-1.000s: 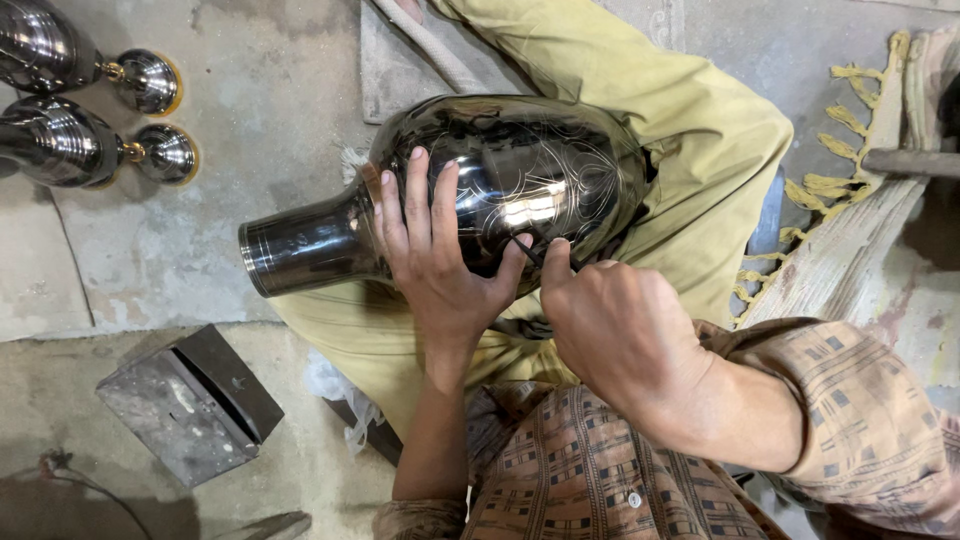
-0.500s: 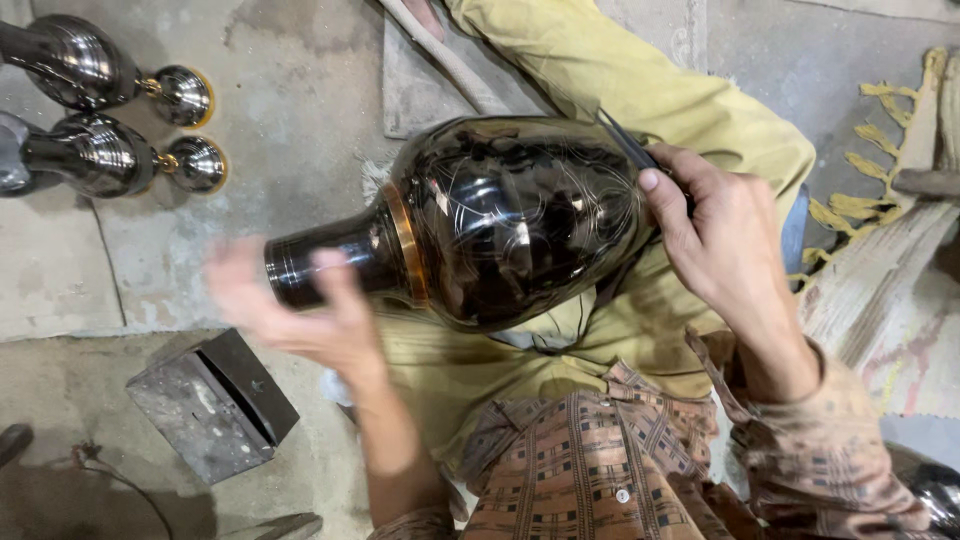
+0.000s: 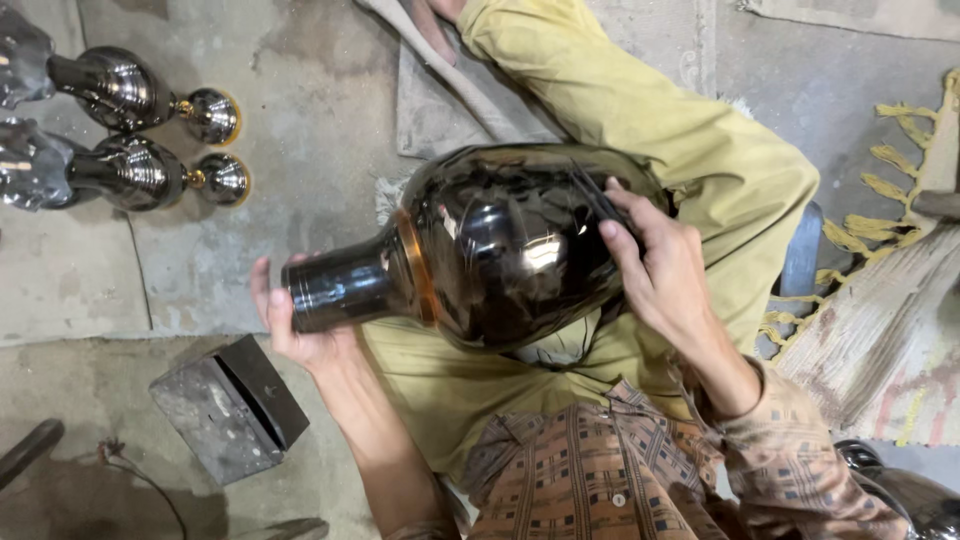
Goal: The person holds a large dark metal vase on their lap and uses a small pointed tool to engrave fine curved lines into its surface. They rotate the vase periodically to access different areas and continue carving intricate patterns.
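I see the dark metal vase (image 3: pixel 500 245) lying sideways across the lap. L hand (image 3: pixel 300 330) cups its neck from below, fingers curled; R hand (image 3: pixel 665 265) pinches a thin engraving tool (image 3: pixel 600 200) against the belly (tip blurred). Grey metal box (image 3: pixel 228 405) w/ slot sits lower left.

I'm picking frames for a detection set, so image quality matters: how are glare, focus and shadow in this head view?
Head view: sharp overall, no motion blur on the left hand or right hand; the dark glossy vase carries bright specular glare and mirror reflections that hide its surface detail; the two metal pieces at upper left also glint; lighting is soft, shadows faint on the concrete floor.
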